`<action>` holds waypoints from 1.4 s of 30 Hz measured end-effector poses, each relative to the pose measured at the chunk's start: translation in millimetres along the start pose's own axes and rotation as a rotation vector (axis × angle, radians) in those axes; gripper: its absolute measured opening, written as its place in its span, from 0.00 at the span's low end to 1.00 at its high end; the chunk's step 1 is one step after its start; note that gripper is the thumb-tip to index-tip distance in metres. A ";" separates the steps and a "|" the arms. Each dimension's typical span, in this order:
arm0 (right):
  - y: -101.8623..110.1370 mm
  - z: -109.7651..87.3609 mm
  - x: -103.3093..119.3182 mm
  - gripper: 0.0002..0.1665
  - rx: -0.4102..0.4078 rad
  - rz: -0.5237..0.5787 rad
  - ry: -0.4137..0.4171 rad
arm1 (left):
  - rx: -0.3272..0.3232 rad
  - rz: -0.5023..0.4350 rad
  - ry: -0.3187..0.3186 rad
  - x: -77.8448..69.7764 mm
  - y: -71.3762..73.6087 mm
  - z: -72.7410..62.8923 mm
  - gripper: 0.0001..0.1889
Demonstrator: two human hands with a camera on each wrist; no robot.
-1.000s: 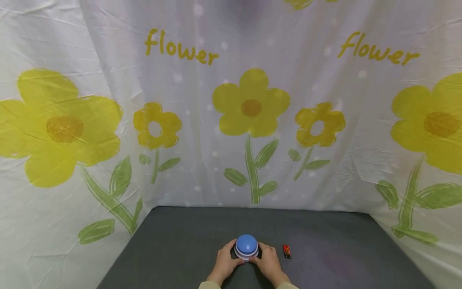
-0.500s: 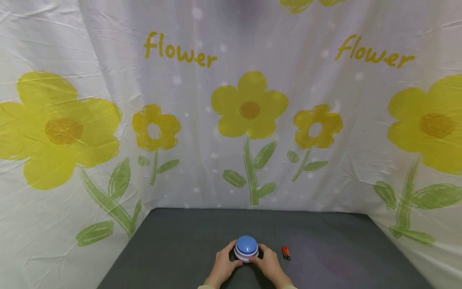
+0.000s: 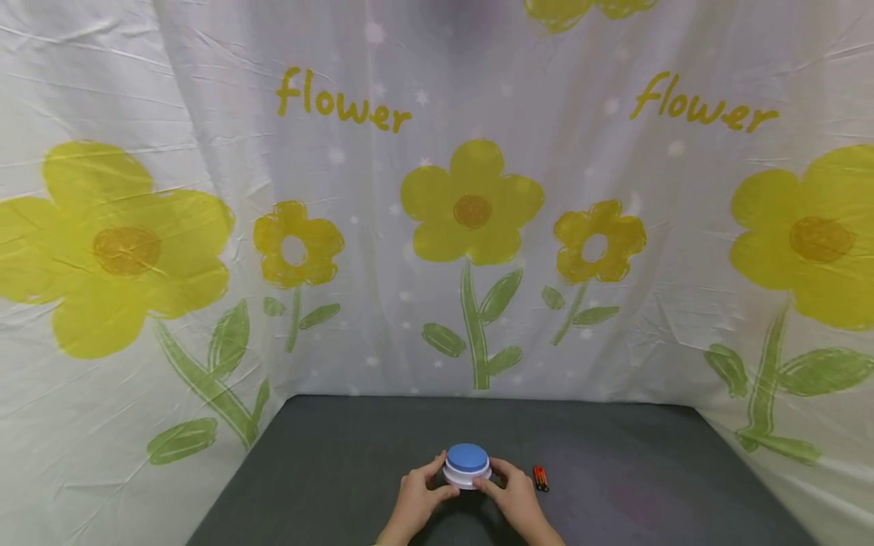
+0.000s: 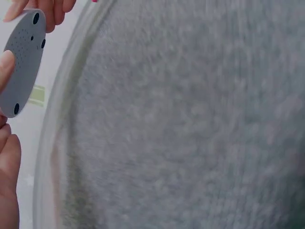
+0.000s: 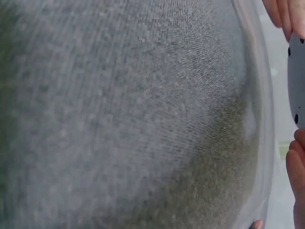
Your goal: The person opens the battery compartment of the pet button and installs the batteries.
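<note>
A round push-button buzzer with a blue domed top and white base [image 3: 467, 469] is held in the air a little above the table between both hands, its blue side up. My left hand [image 3: 415, 497] grips its left rim, and my right hand [image 3: 515, 497] grips the right rim, thumbs at the near side. From the left wrist view, the buzzer's pale underside [image 4: 26, 67] shows small perforations and dark round spots. Only part of the buzzer's underside [image 5: 298, 81] shows at the edge of the right wrist view.
Small red-and-black batteries [image 3: 541, 478] lie on the dark grey table [image 3: 341, 447], right of my right hand. A white curtain [image 3: 369, 303] printed with yellow flowers hangs behind the table and along its sides.
Both hands have raised the buzzer off the table, and its dome now looks flatter, with more of the white base showing. The batteries stay where they were.
</note>
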State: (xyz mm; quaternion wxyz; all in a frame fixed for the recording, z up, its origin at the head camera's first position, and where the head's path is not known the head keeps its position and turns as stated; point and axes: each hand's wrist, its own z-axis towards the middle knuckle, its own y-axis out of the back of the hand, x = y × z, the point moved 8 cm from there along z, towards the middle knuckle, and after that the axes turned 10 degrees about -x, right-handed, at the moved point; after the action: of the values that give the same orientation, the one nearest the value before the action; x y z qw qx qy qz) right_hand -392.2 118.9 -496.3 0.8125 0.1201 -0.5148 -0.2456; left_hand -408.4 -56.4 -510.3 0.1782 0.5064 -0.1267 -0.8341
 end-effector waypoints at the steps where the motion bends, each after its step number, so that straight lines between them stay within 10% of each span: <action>1: 0.9 -1.0 1.6 0.33 0.003 0.009 0.009 | -0.007 -0.012 0.009 -0.7 1.0 -0.2 0.35; 20: 20.7 -6.6 13.7 0.26 -0.125 0.042 0.035 | 0.017 -0.072 0.081 -25.2 0.9 -16.3 0.41; 33: 34.6 -2.1 16.2 0.17 -0.242 0.200 -0.129 | 0.065 0.042 -0.118 -47.1 -2.2 -22.6 0.49; 42: 33.0 -6.3 22.4 0.17 -0.172 0.257 -0.141 | 0.010 0.057 -0.187 -53.7 5.7 -24.9 0.51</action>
State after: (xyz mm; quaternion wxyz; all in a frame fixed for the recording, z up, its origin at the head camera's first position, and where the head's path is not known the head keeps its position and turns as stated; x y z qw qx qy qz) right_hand -369.6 134.9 -466.9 0.8064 -0.0342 -0.5588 -0.1904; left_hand -362.5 -39.5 -476.4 0.1865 0.4234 -0.1614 -0.8717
